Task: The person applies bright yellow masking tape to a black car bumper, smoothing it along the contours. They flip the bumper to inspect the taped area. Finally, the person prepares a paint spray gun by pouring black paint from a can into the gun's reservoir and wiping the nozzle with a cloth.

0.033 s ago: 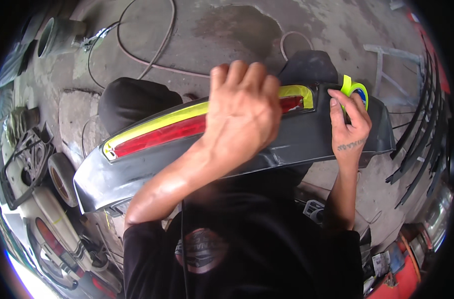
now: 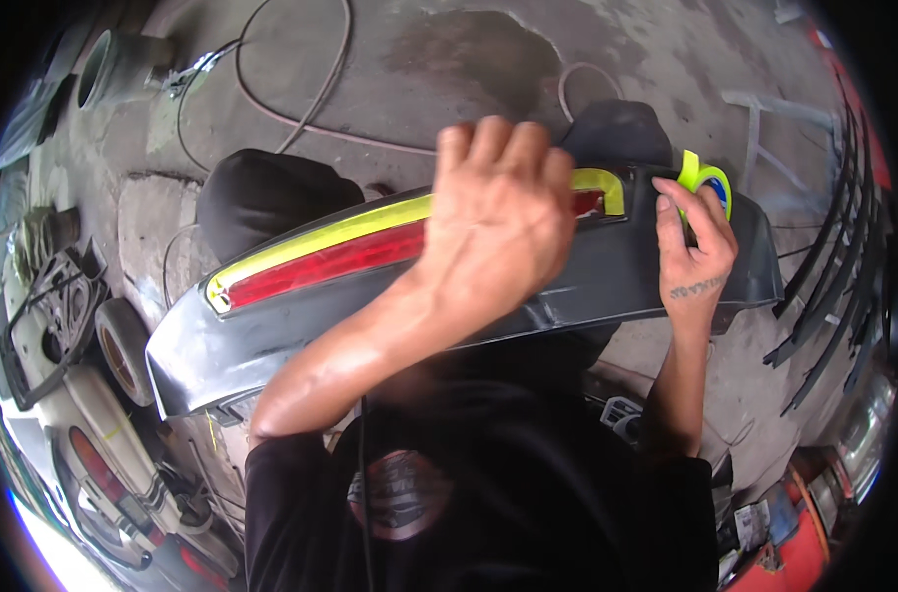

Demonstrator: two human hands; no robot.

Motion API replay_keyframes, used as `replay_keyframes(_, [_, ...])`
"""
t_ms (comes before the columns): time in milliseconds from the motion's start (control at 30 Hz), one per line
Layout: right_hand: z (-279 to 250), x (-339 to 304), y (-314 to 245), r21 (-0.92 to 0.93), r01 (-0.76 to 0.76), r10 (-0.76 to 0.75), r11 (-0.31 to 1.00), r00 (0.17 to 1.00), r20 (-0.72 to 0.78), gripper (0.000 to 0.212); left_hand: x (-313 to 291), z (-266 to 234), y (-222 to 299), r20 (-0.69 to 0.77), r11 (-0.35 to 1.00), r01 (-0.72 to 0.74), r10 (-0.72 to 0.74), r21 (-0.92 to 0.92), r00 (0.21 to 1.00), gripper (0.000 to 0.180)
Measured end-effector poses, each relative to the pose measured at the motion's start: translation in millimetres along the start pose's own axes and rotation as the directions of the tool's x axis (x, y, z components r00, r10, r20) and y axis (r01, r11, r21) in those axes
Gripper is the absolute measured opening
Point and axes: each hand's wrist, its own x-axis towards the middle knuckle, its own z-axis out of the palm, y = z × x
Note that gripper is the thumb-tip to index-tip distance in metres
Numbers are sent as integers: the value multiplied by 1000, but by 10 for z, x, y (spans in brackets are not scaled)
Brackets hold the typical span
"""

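Across my lap lies a dark grey curved car panel, which looks like a spoiler (image 2: 607,271), with a long red light strip (image 2: 321,269) set in it. Yellow-green masking tape (image 2: 340,226) runs along the strip's far edge and round its right end. My left hand (image 2: 498,212) is over the strip's right half, fingers curled; its fingertips and whatever they grip are hidden. At the panel's right end my right hand (image 2: 697,237) is closed on a roll of yellow-green masking tape (image 2: 727,190) with a blue core, a short tape end sticking up.
A hose (image 2: 345,39) loops over the concrete floor beyond my knees (image 2: 271,202). To the left are a wheel (image 2: 123,345) and several car body parts (image 2: 104,414). Long black trim strips (image 2: 838,247) and a grey frame (image 2: 750,133) lie on the right.
My left hand has slid slightly to the right along the light strip, uncovering more red and tape on its left. My right hand stays by the panel's right end with the roll.
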Motion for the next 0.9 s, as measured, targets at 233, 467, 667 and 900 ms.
replay_keyframes(233, [-59, -57, 36, -20, -53, 54, 998, 998, 37, 19, -112, -147, 192, 119, 995, -59, 48, 86, 992, 40])
replay_keyframes(467, [-40, -119, 172, 26, -188, 185, 982, 979, 84, 21, -1092, -806, -344, 80, 927, 247, -280, 283, 957, 63])
replay_keyframes(667, [-98, -114, 201, -16, -150, 151, 989, 982, 115, 25, -1778, -1241, -656, -162, 691, 582, -575, 428, 802, 62])
replay_keyframes(900, [-196, 92, -318, 3, 105, -105, 994, 994, 13, 29, -2050, -1248, -669, -184, 688, 651, -629, 320, 755, 63])
